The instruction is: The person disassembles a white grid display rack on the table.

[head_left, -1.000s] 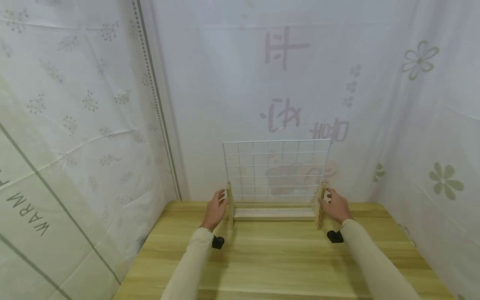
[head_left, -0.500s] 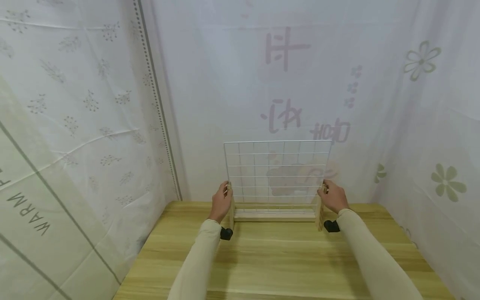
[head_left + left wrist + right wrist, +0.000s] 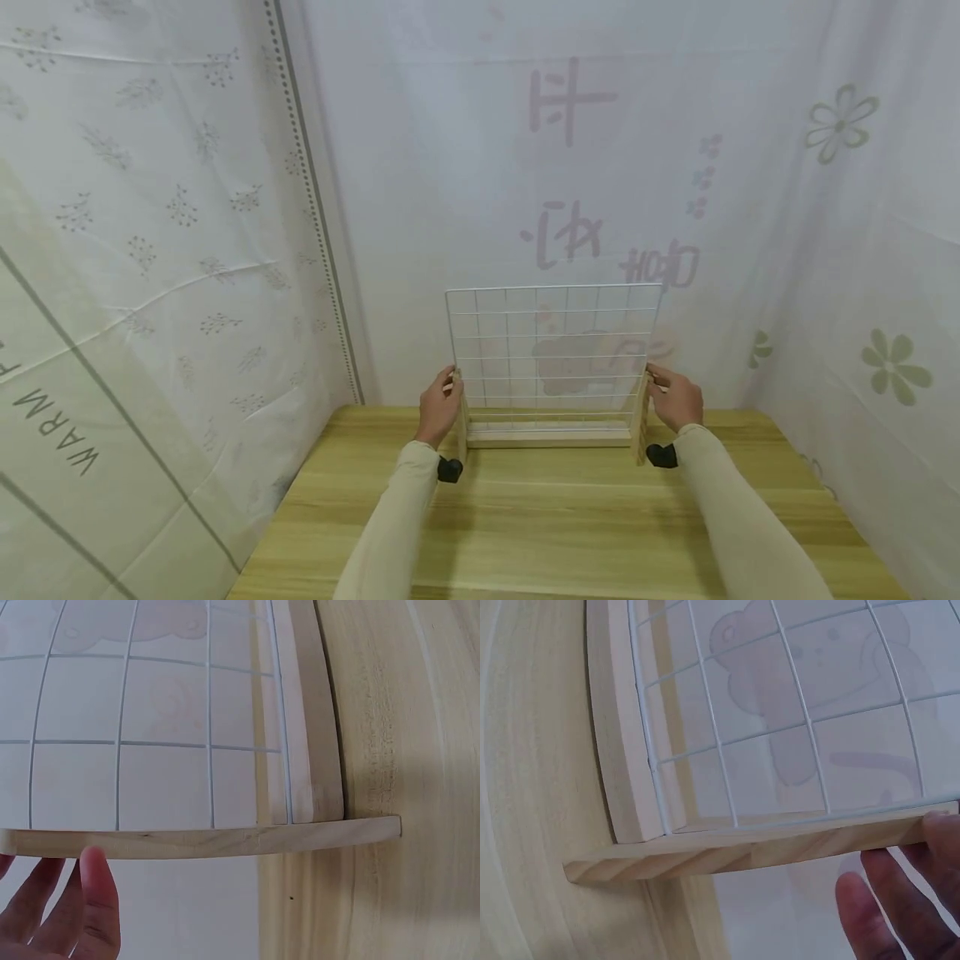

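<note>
A white wire grid panel (image 3: 537, 357) stands upright between two wooden uprights, with a wooden crossbar (image 3: 547, 438) low between them. My left hand (image 3: 438, 408) holds the left upright (image 3: 195, 844) near its top; in the left wrist view the thumb (image 3: 97, 900) lies against its front edge, the other fingers behind. On the opposite side my right hand (image 3: 677, 400) grips the right upright (image 3: 780, 853), its thumb (image 3: 941, 829) over the front edge and fingers below. Part of each hand is cut off in its wrist view.
The stand rests toward the back of a wood-grain table (image 3: 555, 517). Behind it hangs a pale curtain (image 3: 450, 167) with faint printed characters, and patterned cloth encloses both sides. A black wrist camera (image 3: 450, 470) shows at each wrist.
Both hands have closed in: the left moved right and up onto its upright, and the right moved up along its own. The stand keeps its place on the table.
</note>
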`<state>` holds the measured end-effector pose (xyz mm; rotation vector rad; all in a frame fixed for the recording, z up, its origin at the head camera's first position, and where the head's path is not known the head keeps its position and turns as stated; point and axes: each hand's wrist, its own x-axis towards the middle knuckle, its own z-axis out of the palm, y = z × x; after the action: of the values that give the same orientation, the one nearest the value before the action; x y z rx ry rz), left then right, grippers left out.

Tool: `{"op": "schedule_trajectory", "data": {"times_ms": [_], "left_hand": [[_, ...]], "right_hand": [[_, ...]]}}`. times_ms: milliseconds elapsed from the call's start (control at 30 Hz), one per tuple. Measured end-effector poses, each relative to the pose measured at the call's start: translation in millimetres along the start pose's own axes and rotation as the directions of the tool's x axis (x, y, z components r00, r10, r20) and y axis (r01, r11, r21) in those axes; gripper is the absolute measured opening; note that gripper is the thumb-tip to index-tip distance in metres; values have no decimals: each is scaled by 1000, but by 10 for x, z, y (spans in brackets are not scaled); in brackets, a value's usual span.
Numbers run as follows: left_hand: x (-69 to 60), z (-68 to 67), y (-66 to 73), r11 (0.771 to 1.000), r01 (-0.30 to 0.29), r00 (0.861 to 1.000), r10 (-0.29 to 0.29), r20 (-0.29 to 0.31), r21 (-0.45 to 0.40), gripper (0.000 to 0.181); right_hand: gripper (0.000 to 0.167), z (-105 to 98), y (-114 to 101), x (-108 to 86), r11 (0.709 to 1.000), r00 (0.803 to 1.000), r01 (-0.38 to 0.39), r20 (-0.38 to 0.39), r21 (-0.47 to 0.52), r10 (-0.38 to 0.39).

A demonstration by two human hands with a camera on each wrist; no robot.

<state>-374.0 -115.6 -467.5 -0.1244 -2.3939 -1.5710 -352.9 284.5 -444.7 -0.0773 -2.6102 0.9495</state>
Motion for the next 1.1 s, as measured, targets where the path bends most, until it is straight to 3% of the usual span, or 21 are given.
{"op": "schedule_trajectory", "data": {"times_ms": [367, 733, 1100], "left_hand": [[-86, -72, -75, 1000, 2, 999, -2, -44, -13, 35], [-267, -229, -112, 996, -35, 999, 33, -23, -83, 31], [-538, -358, -180, 997, -37, 999, 37, 0, -70, 28]], "right_hand": [[39, 82, 23, 7, 1000, 996, -1, -87, -8, 1], [40, 158, -11, -8, 1000, 997, -5, -79, 17, 6], [41, 259, 17, 10, 999, 997, 37, -74, 37, -35]]}}
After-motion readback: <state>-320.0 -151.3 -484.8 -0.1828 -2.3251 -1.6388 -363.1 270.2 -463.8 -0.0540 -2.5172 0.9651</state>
